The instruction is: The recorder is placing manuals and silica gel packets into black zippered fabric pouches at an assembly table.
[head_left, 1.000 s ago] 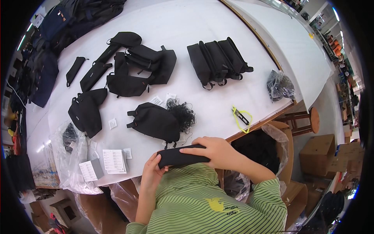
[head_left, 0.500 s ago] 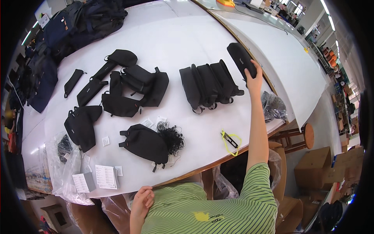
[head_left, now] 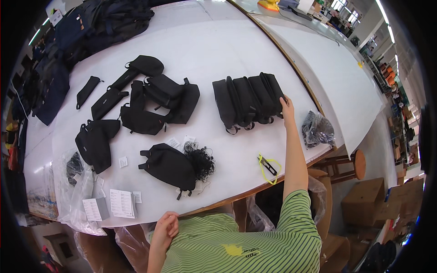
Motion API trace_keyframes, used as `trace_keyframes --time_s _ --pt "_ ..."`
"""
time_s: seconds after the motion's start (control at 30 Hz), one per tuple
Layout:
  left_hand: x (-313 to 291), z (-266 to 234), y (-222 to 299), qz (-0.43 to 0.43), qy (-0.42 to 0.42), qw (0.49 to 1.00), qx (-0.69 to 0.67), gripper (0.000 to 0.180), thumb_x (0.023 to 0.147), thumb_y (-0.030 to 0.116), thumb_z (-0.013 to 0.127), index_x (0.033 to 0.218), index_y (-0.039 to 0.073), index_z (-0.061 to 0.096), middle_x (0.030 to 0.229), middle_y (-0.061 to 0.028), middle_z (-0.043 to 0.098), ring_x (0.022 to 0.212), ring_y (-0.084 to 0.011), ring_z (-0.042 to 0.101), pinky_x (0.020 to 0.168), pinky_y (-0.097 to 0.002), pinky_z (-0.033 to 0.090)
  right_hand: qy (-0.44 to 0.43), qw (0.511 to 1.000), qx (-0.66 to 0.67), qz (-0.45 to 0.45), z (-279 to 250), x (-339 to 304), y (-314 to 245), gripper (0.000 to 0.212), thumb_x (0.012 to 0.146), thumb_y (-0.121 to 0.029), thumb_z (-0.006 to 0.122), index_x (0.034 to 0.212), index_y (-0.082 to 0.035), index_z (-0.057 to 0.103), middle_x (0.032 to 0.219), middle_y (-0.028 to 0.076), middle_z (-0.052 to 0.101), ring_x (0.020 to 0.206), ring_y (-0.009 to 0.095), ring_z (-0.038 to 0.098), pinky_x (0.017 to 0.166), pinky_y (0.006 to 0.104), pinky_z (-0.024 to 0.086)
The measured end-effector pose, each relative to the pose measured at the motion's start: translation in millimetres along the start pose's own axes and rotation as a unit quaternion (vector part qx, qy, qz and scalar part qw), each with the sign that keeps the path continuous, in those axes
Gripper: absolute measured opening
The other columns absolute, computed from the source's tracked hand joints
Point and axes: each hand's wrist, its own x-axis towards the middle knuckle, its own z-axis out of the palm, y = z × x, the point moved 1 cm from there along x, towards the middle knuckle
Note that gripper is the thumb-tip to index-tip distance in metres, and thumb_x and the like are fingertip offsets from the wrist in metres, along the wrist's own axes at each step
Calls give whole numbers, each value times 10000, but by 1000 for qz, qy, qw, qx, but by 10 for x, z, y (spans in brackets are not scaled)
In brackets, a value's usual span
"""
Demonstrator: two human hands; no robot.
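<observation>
My right hand (head_left: 287,109) grips the right edge of a black zip pouch (head_left: 273,86), at the right end of a row. The other black pouches (head_left: 241,101) in that row stand side by side, with loops at their near ends. My left hand (head_left: 168,225) is curled closed by the table's near edge, and nothing shows in it. In front of it lies a larger black pouch (head_left: 166,166) beside a tangle of black cords (head_left: 200,163). More black pouches (head_left: 141,120) lie in a loose heap on the left.
A black cutter with a yellow cord (head_left: 268,167) lies near the front edge. Stacks of white cards (head_left: 122,204) and clear plastic bags (head_left: 73,200) are at the front left. A plastic-wrapped black bundle (head_left: 317,129) sits at right. Dark bags (head_left: 100,27) fill the far left.
My right hand has brought the black pouch from the right, near the table's far edge, leftward and nearer, against the end of the row. My left hand has stayed nearly still.
</observation>
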Motion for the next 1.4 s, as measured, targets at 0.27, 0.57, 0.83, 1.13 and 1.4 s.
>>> trace_keyframes --time_s 0.27,0.57,0.83,1.13,1.4 --pt "-35 -37 -2 8 -18 999 26 151 957 132 504 1011 7 569 660 -30 517 435 -58 318 406 -198 257 -20 993 -118 -11 76 -5 -52 467 798 -121 736 1238 -57 592 1127 149 660 991 196 631 832 293 495" --pt "35 -39 46 4 -47 998 48 173 970 158 493 1018 13 575 667 -31 546 446 -51 345 415 -194 267 103 938 -287 -164 -73 -50 -297 436 809 -219 699 1211 -80 602 1129 184 629 1045 310 596 900 400 460" --pt "49 -77 175 140 53 968 203 158 967 156 523 995 36 623 708 -28 591 554 -57 474 520 -189 378 -271 918 -192 -215 1389 -2214 -1491 174 821 -177 697 956 -71 667 893 44 597 838 201 568 759 335 453" --pt "-256 -519 566 370 194 875 244 117 954 113 551 987 19 613 764 -10 581 733 -69 545 665 -212 418 -374 772 -384 -342 2467 -3175 -1247 642 774 -469 709 1191 2 584 1113 130 517 1014 295 476 885 391 395" --pt "-448 -1160 612 444 386 729 349 116 937 94 547 998 17 608 939 -42 611 879 -124 566 795 -265 433 -438 789 -351 -249 2723 -3119 -1309 522 694 -286 796 1062 -2 558 989 169 620 1009 330 525 893 419 435"
